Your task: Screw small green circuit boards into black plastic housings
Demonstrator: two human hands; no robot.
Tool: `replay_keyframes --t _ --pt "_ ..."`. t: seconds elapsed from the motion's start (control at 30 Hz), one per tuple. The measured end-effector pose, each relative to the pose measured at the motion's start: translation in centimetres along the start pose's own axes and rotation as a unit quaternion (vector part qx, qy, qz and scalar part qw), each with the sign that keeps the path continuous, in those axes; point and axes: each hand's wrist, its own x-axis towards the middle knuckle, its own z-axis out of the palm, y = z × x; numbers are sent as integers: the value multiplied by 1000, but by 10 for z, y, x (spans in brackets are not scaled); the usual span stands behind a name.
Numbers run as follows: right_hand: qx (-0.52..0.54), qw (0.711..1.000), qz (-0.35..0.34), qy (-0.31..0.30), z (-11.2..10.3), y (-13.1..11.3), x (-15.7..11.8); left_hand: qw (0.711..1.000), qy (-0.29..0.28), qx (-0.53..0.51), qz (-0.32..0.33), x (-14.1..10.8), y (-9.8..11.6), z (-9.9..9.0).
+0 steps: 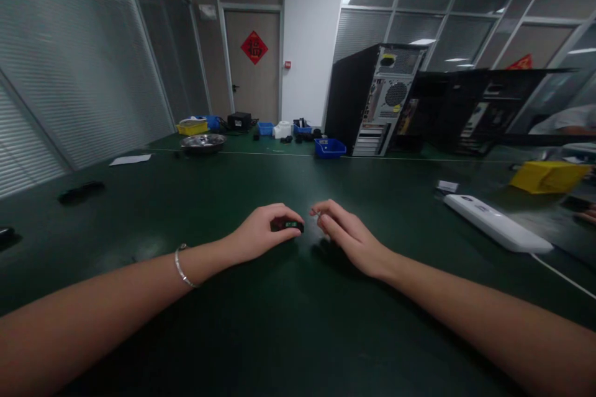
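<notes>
Over the dark green table (302, 298), my left hand (261, 232) wears a silver bracelet (184, 267) at the wrist. Its thumb and fingers close around a small black object with a green patch (291, 225), whose kind I cannot make out. Just across a narrow gap, my right hand (347, 236) has its thumb and fingertips drawn together. A tiny pale, shiny bit (317, 216) shows at those fingertips, too small and blurred to name. The two hands do not touch each other.
A white power strip (498, 222) lies at right, near a yellow bin (549, 177). Behind stand a computer tower (354, 99), a blue bin (330, 148) and a metal bowl (203, 144). Leftward lie a black object (81, 192) and paper (130, 160). Another person's sleeve (565, 121) shows far right.
</notes>
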Motion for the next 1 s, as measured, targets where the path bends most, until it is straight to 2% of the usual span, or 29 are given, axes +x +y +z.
replay_keyframes --t 0.17,0.33,0.43,0.53,0.57,0.67,0.8,1.0 --pt "-65 995 -73 -30 4 -1 2 999 24 -40 -22 0 -4 -2" --pt "-142 987 -73 -27 0 9 23 999 31 -14 0 13 -17 -10" --pt "-186 979 -84 -21 -2 23 44 998 65 -2 13 30 -33 -18" --pt "-194 977 -82 25 -2 38 59 997 76 -34 1 39 -45 -24" --pt "-191 978 -76 22 -1 42 61 996 70 -56 -6 39 -47 -25" --pt "-198 978 -64 10 2 48 60 993 50 -107 -9 31 -45 -24" --pt "-202 976 -83 16 4 44 54 991 49 -120 -15 23 -38 -18" --pt "-205 972 -113 29 3 40 49 984 74 -153 -50 27 -44 -15"
